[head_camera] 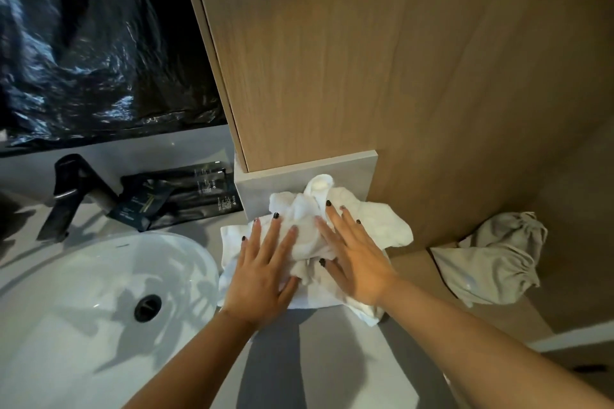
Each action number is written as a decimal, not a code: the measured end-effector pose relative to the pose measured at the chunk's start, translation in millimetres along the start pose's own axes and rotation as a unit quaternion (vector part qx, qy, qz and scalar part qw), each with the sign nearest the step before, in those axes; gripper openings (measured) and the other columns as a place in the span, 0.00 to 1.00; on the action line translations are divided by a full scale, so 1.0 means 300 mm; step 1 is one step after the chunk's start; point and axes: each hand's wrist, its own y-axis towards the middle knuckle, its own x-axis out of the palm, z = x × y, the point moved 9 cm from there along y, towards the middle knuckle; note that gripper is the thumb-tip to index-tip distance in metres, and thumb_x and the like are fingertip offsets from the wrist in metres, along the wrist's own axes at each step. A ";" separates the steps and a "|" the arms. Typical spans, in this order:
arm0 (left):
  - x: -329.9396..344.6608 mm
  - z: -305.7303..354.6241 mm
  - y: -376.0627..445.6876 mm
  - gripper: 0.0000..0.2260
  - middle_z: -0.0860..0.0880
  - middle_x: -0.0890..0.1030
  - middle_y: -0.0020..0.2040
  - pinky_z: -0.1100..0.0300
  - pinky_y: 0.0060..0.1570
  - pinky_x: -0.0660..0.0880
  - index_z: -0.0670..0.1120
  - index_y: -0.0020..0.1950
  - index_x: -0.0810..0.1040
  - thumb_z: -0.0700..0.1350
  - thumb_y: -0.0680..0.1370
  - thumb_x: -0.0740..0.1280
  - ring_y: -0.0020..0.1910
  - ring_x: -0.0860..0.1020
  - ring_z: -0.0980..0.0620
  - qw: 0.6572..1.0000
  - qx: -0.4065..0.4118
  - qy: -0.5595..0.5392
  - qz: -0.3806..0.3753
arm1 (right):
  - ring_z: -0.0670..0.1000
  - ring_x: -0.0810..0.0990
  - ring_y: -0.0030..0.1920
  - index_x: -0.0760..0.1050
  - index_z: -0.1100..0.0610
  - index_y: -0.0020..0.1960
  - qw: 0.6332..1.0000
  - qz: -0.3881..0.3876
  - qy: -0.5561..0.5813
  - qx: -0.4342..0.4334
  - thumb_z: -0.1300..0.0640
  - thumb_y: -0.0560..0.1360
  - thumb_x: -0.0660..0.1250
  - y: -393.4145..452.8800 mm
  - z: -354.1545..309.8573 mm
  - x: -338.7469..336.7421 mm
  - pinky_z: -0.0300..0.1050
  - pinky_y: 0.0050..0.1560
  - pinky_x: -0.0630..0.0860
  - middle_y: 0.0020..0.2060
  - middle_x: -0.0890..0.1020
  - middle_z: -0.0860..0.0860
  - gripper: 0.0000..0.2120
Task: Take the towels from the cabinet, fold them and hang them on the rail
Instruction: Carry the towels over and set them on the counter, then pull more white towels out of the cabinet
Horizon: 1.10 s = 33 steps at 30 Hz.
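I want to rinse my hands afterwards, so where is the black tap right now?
In the head view the black tap stands at the left, behind the white basin, with dark packets just to its right.

Looking steeply down from head height, close over the counter, sink at eight o'clock.

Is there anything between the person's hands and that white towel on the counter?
No. The left hand and right hand both lie flat on the crumpled white towel, fingers straight. No rail shows in this view, so the way there cannot be judged.
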 end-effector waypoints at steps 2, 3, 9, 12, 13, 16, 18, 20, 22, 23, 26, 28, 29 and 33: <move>-0.030 0.054 -0.012 0.37 0.49 0.46 0.82 0.39 0.74 0.50 0.55 0.81 0.47 0.57 0.78 0.65 0.80 0.44 0.40 1.000 -0.022 0.009 -0.003 | 0.50 0.32 0.78 0.36 0.44 0.79 1.000 -0.005 -0.011 -0.004 0.50 0.83 0.55 -0.057 -0.004 -0.053 0.52 0.78 0.42 0.78 0.34 0.45 0.34; -0.042 0.079 -0.016 0.38 0.48 0.47 0.82 0.38 0.74 0.51 0.55 0.81 0.48 0.55 0.78 0.68 0.80 0.45 0.41 0.999 -0.034 0.012 -0.002 | 0.49 0.33 0.78 0.37 0.45 0.79 1.000 -0.016 -0.018 -0.003 0.50 0.83 0.55 -0.085 -0.004 -0.072 0.52 0.78 0.42 0.78 0.35 0.46 0.33; -0.087 0.311 -0.080 0.38 0.46 0.49 0.81 0.41 0.76 0.54 0.49 0.80 0.55 0.46 0.76 0.71 0.80 0.47 0.45 0.996 -0.085 -0.013 0.030 | 0.42 0.30 0.73 0.41 0.50 0.80 1.000 -0.028 -0.004 0.005 0.48 0.83 0.53 -0.291 0.040 -0.190 0.37 0.70 0.30 0.77 0.35 0.44 0.31; -0.093 0.487 -0.140 0.34 0.54 0.37 0.78 0.54 0.75 0.39 0.54 0.81 0.47 0.49 0.80 0.63 0.78 0.37 0.54 0.993 -0.106 -0.037 0.043 | 0.42 0.31 0.72 0.42 0.50 0.81 0.999 0.001 -0.037 -0.024 0.47 0.84 0.53 -0.452 0.081 -0.258 0.33 0.64 0.27 0.78 0.38 0.45 0.31; -0.096 0.537 -0.156 0.33 0.53 0.38 0.78 0.55 0.75 0.40 0.53 0.81 0.48 0.49 0.80 0.62 0.78 0.39 0.53 0.993 -0.099 -0.045 0.048 | 0.43 0.33 0.74 0.43 0.51 0.81 0.999 0.012 -0.039 -0.028 0.48 0.84 0.54 -0.492 0.096 -0.269 0.34 0.65 0.29 0.79 0.40 0.46 0.31; -0.081 0.748 -0.214 0.33 0.51 0.42 0.78 0.52 0.78 0.46 0.48 0.80 0.49 0.46 0.80 0.62 0.79 0.43 0.50 0.995 -0.069 -0.060 0.049 | 0.44 0.36 0.76 0.44 0.53 0.80 0.999 0.013 -0.022 -0.033 0.49 0.83 0.55 -0.658 0.168 -0.306 0.36 0.69 0.32 0.80 0.43 0.48 0.31; -0.039 0.875 -0.256 0.34 0.52 0.41 0.77 0.56 0.77 0.43 0.48 0.80 0.47 0.46 0.80 0.63 0.78 0.41 0.53 0.995 -0.069 -0.064 0.038 | 0.43 0.34 0.75 0.43 0.53 0.80 0.999 -0.003 -0.012 -0.038 0.50 0.84 0.54 -0.783 0.226 -0.315 0.37 0.70 0.32 0.79 0.43 0.47 0.31; -0.002 0.988 -0.295 0.34 0.52 0.42 0.78 0.59 0.76 0.41 0.47 0.80 0.46 0.46 0.80 0.63 0.78 0.42 0.54 0.995 -0.065 -0.071 0.025 | 0.43 0.34 0.76 0.43 0.53 0.80 0.999 -0.006 -0.003 -0.034 0.50 0.84 0.54 -0.898 0.278 -0.317 0.38 0.72 0.33 0.80 0.43 0.48 0.31; 0.039 1.080 -0.333 0.33 0.50 0.45 0.80 0.56 0.78 0.44 0.47 0.81 0.47 0.46 0.81 0.62 0.80 0.44 0.51 0.996 -0.056 -0.071 0.004 | 0.43 0.35 0.76 0.43 0.53 0.80 1.000 -0.011 0.007 -0.016 0.50 0.84 0.54 -1.002 0.327 -0.314 0.39 0.74 0.35 0.80 0.44 0.47 0.31; 0.059 1.118 -0.352 0.33 0.49 0.46 0.81 0.55 0.78 0.44 0.47 0.81 0.47 0.47 0.81 0.62 0.80 0.44 0.51 0.996 -0.056 -0.069 -0.007 | 0.43 0.35 0.76 0.43 0.53 0.80 1.000 -0.015 0.013 -0.004 0.50 0.84 0.54 -1.051 0.350 -0.311 0.40 0.75 0.37 0.80 0.44 0.47 0.31; 0.124 1.207 -0.399 0.33 0.47 0.45 0.81 0.56 0.76 0.40 0.46 0.81 0.46 0.48 0.81 0.60 0.80 0.43 0.51 0.997 -0.037 -0.043 -0.046 | 0.42 0.35 0.76 0.43 0.54 0.80 0.999 -0.024 0.028 0.035 0.51 0.84 0.54 -1.193 0.412 -0.293 0.43 0.78 0.40 0.80 0.44 0.48 0.31; 0.174 1.244 -0.426 0.34 0.47 0.45 0.81 0.56 0.75 0.38 0.46 0.81 0.45 0.47 0.81 0.61 0.80 0.42 0.50 0.997 -0.026 -0.033 -0.070 | 0.43 0.36 0.77 0.42 0.54 0.81 0.997 -0.030 0.022 0.067 0.50 0.84 0.54 -1.284 0.450 -0.261 0.43 0.77 0.40 0.80 0.44 0.47 0.31; 0.204 1.255 -0.440 0.35 0.46 0.44 0.81 0.55 0.75 0.38 0.45 0.81 0.45 0.47 0.80 0.62 0.80 0.41 0.50 0.996 -0.023 -0.030 -0.086 | 0.43 0.36 0.77 0.41 0.53 0.81 0.995 -0.037 0.022 0.087 0.49 0.84 0.53 -1.324 0.468 -0.240 0.43 0.77 0.40 0.80 0.43 0.47 0.32; 0.344 1.286 -0.508 0.34 0.46 0.43 0.81 0.54 0.75 0.39 0.45 0.81 0.45 0.46 0.81 0.61 0.80 0.40 0.50 0.988 -0.004 -0.046 -0.149 | 0.42 0.37 0.77 0.42 0.53 0.80 0.984 -0.049 0.053 0.162 0.50 0.83 0.53 -1.477 0.536 -0.120 0.45 0.78 0.43 0.76 0.42 0.41 0.31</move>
